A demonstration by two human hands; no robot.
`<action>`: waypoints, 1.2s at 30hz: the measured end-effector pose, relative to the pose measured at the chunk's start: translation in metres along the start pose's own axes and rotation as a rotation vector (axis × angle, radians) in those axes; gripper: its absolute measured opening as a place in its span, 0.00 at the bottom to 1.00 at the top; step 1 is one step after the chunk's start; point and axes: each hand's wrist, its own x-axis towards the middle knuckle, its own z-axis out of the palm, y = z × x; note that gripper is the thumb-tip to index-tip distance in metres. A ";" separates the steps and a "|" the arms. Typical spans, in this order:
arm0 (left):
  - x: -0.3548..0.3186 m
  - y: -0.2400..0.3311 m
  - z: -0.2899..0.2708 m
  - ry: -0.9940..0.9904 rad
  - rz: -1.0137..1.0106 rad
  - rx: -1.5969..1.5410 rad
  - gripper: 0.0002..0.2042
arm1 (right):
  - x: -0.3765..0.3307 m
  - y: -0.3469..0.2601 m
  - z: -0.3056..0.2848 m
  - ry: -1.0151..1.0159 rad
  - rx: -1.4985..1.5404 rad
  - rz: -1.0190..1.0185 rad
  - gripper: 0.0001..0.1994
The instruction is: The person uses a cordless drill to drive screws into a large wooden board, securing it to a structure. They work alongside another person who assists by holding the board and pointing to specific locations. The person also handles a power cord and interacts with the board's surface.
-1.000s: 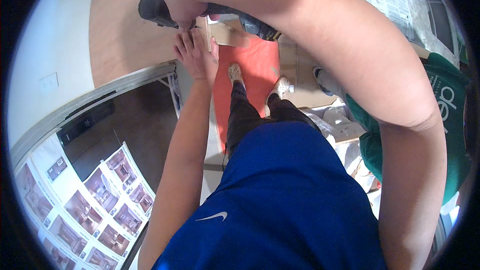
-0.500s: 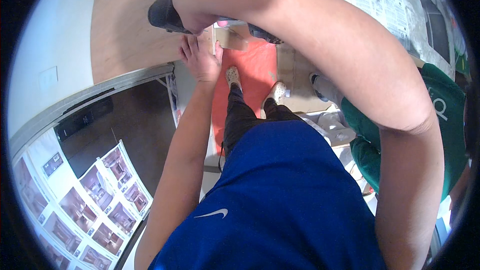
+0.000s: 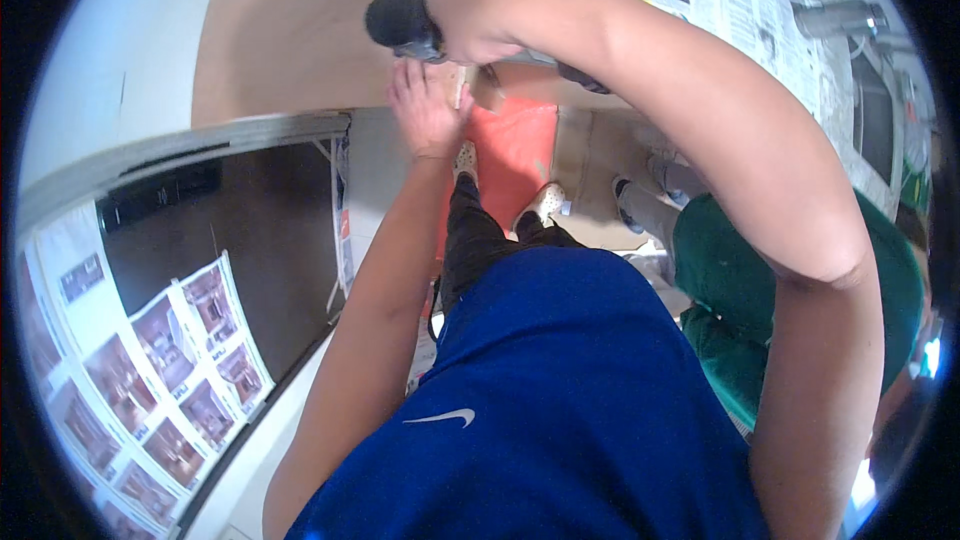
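My left hand (image 3: pixel 428 110) reaches to the work surface, fingers stretched forward and thumb against the edge of a small pale wooden piece (image 3: pixel 458 90), which it holds there. Bent across the top of the view, my right arm brings my right hand (image 3: pixel 475 18) directly beyond the left. It is closed round a dark tool with a rounded black end (image 3: pixel 405 22); the tool's kind is hidden by the hand and forearm. Another dark part (image 3: pixel 583 78) shows below that forearm. A blurred brownish flat part (image 3: pixel 488 90) is beside the wooden piece.
A large wooden panel (image 3: pixel 285 50) lies at the far left. Newspaper (image 3: pixel 735 15) covers the surface at the far right, near metal cylinders (image 3: pixel 840 18). A person in green (image 3: pixel 725 260) is close on my right. Red sheeting (image 3: pixel 515 140) lies on the floor; printed picture sheets (image 3: pixel 165 370) are at left.
Both hands, the dark tool and the wooden piece appear further right in view. A yellow-brown sheet now shows on the newspaper at the top.
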 end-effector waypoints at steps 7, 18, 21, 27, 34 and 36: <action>-0.003 0.010 0.005 0.068 -0.069 -0.037 0.37 | -0.007 0.015 0.007 0.181 0.092 -0.088 0.27; -0.001 0.011 -0.001 0.184 -0.038 -0.089 0.35 | 0.012 0.003 -0.026 -0.164 0.256 0.006 0.27; -0.002 0.011 -0.002 0.167 -0.045 -0.096 0.38 | 0.011 -0.002 -0.030 -0.151 0.276 0.028 0.27; -0.002 0.011 0.002 0.159 -0.054 -0.102 0.42 | 0.010 -0.003 -0.030 -0.145 0.296 -0.010 0.27; -0.006 0.013 0.004 0.124 -0.078 -0.122 0.42 | 0.026 -0.007 -0.034 -0.296 -0.039 0.109 0.22; -0.005 0.012 0.001 0.130 -0.076 -0.125 0.39 | 0.021 -0.008 -0.032 -0.214 -0.063 0.003 0.18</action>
